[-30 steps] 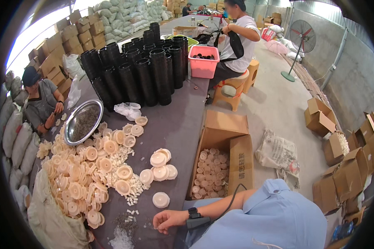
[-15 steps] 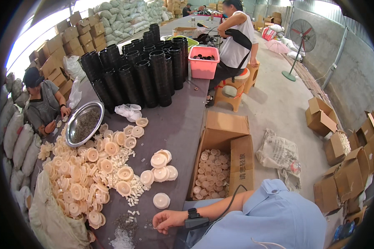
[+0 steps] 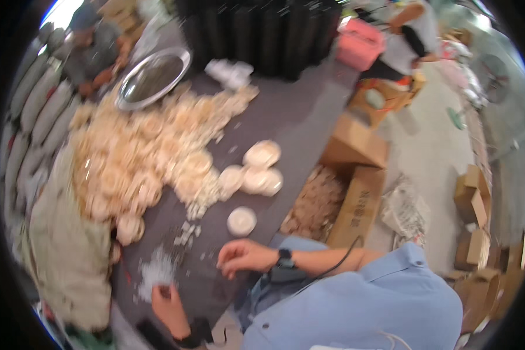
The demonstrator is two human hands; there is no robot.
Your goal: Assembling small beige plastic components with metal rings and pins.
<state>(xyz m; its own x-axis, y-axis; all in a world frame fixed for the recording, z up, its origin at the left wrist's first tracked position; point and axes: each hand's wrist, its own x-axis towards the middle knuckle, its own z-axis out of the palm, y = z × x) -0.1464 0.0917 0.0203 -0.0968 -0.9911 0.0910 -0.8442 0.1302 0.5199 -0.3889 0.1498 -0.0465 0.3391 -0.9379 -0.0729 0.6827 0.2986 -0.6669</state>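
Observation:
My left hand (image 3: pixel 169 309) reaches in from the lower edge, fingertips curled at the near side of a heap of tiny clear pieces (image 3: pixel 159 269). Blur hides what those fingers hold, if anything. Over the dark table, my right hand (image 3: pixel 242 256) has its fingers bent in a pinch; whatever is between them is too small to make out. Just beyond it lies a single round cream plastic cap (image 3: pixel 241 221). Farther off is a small stack of similar caps (image 3: pixel 259 175). Small white plastic pieces (image 3: pixel 186 233) lie scattered between the heaps.
A big pile of cream plastic parts (image 3: pixel 134 151) covers the table's left, with a metal bowl (image 3: pixel 184 58) on it and a sack (image 3: pixel 70 245) beside it. Black tubes (image 3: pixel 256 35) stand behind. An open carton (image 3: pixel 356 204) of parts is at right. A co-worker (image 3: pixel 93 49) sits far left.
The view has swung, so the table contents sit farther right and higher. My left hand has come into view by the clear pieces. My right hand stays pinched near the single cap.

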